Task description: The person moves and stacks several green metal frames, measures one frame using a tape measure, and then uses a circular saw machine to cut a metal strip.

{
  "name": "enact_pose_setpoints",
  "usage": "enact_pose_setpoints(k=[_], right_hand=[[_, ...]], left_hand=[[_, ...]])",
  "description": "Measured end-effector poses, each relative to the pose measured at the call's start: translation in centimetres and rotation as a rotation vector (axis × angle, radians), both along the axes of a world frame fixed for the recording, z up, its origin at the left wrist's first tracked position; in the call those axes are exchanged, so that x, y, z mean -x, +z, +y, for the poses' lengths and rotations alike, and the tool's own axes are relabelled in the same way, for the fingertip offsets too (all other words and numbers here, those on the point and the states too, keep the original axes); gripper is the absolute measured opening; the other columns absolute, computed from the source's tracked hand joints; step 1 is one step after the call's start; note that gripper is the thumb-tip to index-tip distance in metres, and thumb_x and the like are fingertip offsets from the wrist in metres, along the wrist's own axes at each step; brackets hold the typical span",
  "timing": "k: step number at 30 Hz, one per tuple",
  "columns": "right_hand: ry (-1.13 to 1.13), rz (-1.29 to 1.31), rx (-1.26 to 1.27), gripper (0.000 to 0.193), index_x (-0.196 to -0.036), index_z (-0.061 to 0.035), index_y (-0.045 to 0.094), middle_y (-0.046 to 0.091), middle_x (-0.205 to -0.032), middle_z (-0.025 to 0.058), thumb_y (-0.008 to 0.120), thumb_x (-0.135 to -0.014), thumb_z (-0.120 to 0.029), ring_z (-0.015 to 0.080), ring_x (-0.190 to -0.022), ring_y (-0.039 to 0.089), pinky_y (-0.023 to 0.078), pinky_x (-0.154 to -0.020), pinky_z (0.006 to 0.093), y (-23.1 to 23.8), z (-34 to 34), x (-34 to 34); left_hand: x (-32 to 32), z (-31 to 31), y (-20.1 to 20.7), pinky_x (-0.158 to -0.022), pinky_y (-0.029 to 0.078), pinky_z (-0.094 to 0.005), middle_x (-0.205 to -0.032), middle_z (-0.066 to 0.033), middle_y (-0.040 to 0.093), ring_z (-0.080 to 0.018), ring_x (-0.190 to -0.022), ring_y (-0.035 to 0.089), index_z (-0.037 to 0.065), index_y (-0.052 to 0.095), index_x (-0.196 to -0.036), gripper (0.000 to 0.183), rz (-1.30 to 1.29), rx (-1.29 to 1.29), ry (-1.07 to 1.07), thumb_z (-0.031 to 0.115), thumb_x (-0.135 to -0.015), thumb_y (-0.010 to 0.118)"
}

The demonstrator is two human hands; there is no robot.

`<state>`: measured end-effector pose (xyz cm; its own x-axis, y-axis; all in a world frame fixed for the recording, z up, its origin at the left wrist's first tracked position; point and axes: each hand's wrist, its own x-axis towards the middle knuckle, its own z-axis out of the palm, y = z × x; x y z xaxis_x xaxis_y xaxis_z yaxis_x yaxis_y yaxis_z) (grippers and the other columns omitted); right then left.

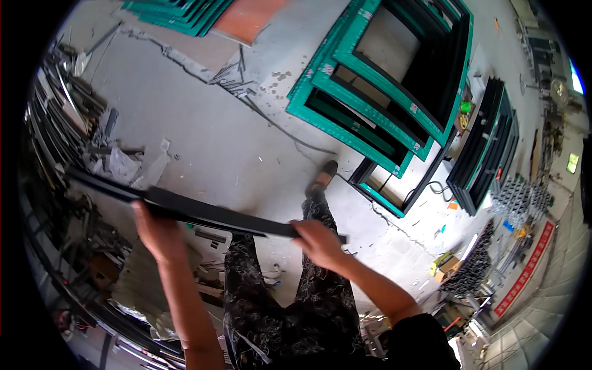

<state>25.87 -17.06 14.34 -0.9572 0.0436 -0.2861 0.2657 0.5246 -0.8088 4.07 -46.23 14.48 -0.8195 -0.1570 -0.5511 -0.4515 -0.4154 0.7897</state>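
Both of my hands carry dark metal profile bars [213, 213] crosswise in front of my legs. There seem to be at least two lengths lying against each other, one reaching farther out to the left. My left hand [159, 231] is closed around the bars near their middle, a little blurred. Toward the right end, my right hand [317, 242] grips them with its fingers wrapped over the edge. Beyond the bars, green-faced window frames [370, 117] stand stacked at the upper right.
Scrap strips and profiles [68, 111] lie heaped along the left, with crumpled plastic [123, 165] beside them. Dark profiles [484, 148] are stacked at the right, near a cardboard box [449, 269]. A thin strip [283, 128] crosses the grey floor [203, 123]. Green panels [185, 13] lie at the top.
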Motion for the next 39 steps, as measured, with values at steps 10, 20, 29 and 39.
enact_pose_setpoints(k=[10, 20, 29, 39], right_hand=[[-0.198, -0.233, -0.471, 0.041, -0.113, -0.0079, 0.066, 0.061, -0.09, 0.0139, 0.069, -0.086, -0.039, 0.0357, -0.085, 0.061, 0.049, -0.069, 0.0447, -10.6, 31.8, -8.9], [-0.225, 0.096, -0.549, 0.028, -0.11, -0.0115, 0.069, 0.066, -0.101, 0.0139, 0.069, -0.085, -0.025, 0.0386, -0.092, 0.062, 0.05, -0.076, 0.0462, -28.5, 34.9, -6.4], [-0.256, -0.214, -0.316, 0.033, -0.111, -0.0145, 0.07, 0.07, -0.099, 0.0133, 0.072, -0.086, -0.035, 0.0359, -0.091, 0.066, 0.053, -0.076, 0.0461, -28.5, 34.4, -3.8], [-0.18, -0.311, -0.539, 0.029, -0.107, -0.017, 0.069, 0.069, -0.109, 0.0094, 0.061, -0.09, -0.039, 0.0344, -0.104, 0.064, 0.049, -0.089, 0.0506, -32.0, 32.9, -3.2]], left_hand=[[2.6, 22.0, -1.7, -0.056, 0.048, -0.0343, -0.07, -0.0029, 0.064, -0.0163, -0.061, 0.059, 0.006, 0.066, -0.099, 0.029, 0.161, 1.42, -0.742, 0.032, -0.088, 0.069], [-6.9, 42.1, -19.7, -0.107, 0.042, -0.042, -0.14, -0.0137, 0.046, -0.0314, -0.132, 0.045, 0.006, 0.054, -0.131, 0.073, 0.901, 1.374, -1.729, 0.009, -0.063, 0.081], [-3.3, 44.0, -25.2, -0.11, 0.04, -0.0441, -0.121, -0.0144, 0.059, -0.0345, -0.121, 0.053, 0.007, 0.06, -0.124, 0.064, 0.973, 1.231, -1.728, 0.004, -0.063, 0.076], [-1.7, 42.9, -27.6, -0.094, 0.048, -0.0455, -0.11, -0.0166, 0.063, -0.0369, -0.106, 0.059, 0.008, 0.064, -0.12, 0.05, 0.979, 1.269, -1.77, 0.004, -0.07, 0.069]])
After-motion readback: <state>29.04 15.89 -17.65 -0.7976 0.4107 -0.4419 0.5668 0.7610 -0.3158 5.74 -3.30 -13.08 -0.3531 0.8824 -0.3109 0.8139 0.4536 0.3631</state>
